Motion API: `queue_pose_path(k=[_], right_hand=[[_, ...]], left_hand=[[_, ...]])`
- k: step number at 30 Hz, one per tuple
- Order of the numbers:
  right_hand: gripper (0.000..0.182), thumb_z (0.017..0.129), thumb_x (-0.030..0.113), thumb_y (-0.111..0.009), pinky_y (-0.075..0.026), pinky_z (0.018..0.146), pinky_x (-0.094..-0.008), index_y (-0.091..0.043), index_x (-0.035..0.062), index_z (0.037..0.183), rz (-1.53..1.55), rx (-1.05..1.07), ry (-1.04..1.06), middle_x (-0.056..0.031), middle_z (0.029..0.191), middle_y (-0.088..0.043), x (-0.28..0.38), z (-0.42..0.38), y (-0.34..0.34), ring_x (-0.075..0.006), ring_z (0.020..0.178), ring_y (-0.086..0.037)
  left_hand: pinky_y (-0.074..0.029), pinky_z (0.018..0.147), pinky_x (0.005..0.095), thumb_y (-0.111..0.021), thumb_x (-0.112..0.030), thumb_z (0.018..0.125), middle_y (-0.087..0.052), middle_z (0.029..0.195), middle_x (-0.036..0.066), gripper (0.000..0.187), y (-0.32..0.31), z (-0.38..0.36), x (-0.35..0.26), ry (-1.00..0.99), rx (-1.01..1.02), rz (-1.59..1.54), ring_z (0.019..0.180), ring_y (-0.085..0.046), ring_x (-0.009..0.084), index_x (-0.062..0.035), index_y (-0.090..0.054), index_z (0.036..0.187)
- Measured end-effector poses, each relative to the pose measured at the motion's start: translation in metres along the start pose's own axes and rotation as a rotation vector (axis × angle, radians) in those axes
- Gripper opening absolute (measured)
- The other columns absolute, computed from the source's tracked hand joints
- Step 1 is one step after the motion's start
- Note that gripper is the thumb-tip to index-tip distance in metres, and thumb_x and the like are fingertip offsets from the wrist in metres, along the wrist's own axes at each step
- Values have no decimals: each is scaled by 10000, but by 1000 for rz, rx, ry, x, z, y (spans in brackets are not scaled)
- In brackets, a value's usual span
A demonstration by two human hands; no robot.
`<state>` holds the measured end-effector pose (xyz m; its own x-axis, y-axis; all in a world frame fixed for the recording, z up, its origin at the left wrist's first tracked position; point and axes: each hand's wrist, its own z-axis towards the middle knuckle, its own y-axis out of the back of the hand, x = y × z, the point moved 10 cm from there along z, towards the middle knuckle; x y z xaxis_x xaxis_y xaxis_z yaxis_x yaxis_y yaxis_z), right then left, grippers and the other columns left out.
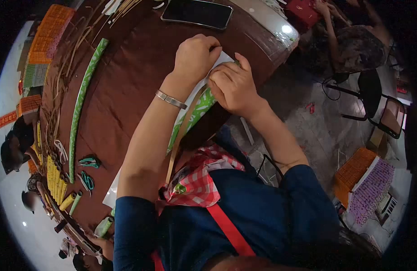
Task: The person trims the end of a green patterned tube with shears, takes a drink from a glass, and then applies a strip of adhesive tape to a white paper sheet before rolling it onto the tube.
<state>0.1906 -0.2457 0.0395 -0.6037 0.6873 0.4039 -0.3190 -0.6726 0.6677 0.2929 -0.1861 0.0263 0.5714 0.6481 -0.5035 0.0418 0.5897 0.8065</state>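
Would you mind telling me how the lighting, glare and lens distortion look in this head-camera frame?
Head view: strong fisheye, with black corners and the brown table bowed; a bright glare spot on its far edge; the left hand and right hand are evenly lit and sharp on the green patterned strip; the edges blur.

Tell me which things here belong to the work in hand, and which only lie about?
In hand:
- left hand and right hand, pressing the white paper
- green patterned strip under them

Lying about:
- phone
- long green strip
- scissors
- yellow rolls
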Motion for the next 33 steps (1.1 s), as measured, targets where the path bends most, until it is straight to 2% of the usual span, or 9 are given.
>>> queue_pose_path(k=[6,16,18,25,27,28,30,33], right_hand=[[77,848,151,-642,-328,1010,-479,-601,86,861,23,-5,-7,-62,855,-646,0,1,1,-255,859,-620],[79,854,147,-635,-344,969,-478,-598,78,861,-6,34,-14,-61,863,-645,-1,1,-2,-253,842,-606],[146,917,210,-600,-332,981,-515,-628,68,901,24,45,-17,-85,858,-649,-2,-1,-5,-261,850,-613],[152,916,216,-604,-331,976,-507,-632,66,909,-5,31,-2,-94,868,-650,1,-1,-3,-262,854,-614],[74,851,128,-638,-354,947,-455,-598,70,872,-1,14,-9,-62,838,-634,2,3,2,-254,827,-605],[74,851,128,-638,-354,947,-455,-598,70,872,0,15,-11,-62,838,-634,1,2,0,-254,827,-605],[148,916,219,-604,-328,983,-498,-628,74,903,9,44,-21,-87,859,-647,-3,-2,-6,-259,857,-612],[145,915,217,-604,-329,979,-494,-626,75,893,6,51,-17,-81,847,-644,-3,-1,-6,-256,857,-611]], left_hand=[[-542,707,428,-690,-212,820,-671,851,139,147,-2,0,3,17,34,-11,788,-664,334,-94,-722,901],[-544,697,428,-675,-185,829,-665,833,134,119,1,0,3,-37,-60,-30,785,-658,338,-85,-711,884],[-544,695,425,-675,-182,832,-664,828,132,118,1,-1,3,-35,-59,-26,784,-658,336,-84,-712,887],[-544,705,423,-690,-196,830,-664,852,137,136,2,-1,0,-19,-45,-44,796,-660,333,-76,-708,891],[-544,707,423,-692,-197,828,-664,857,139,142,1,-1,2,-22,-54,-32,800,-660,334,-72,-706,894],[-544,706,423,-690,-192,828,-664,856,141,140,1,-1,3,-19,-60,-27,796,-660,336,-69,-705,893],[-544,705,422,-688,-187,829,-664,855,143,138,1,0,4,-16,-66,-22,791,-659,337,-66,-703,892],[-543,701,426,-686,-174,830,-663,856,144,126,2,0,8,-12,-84,-71,777,-658,341,-66,-695,895]])
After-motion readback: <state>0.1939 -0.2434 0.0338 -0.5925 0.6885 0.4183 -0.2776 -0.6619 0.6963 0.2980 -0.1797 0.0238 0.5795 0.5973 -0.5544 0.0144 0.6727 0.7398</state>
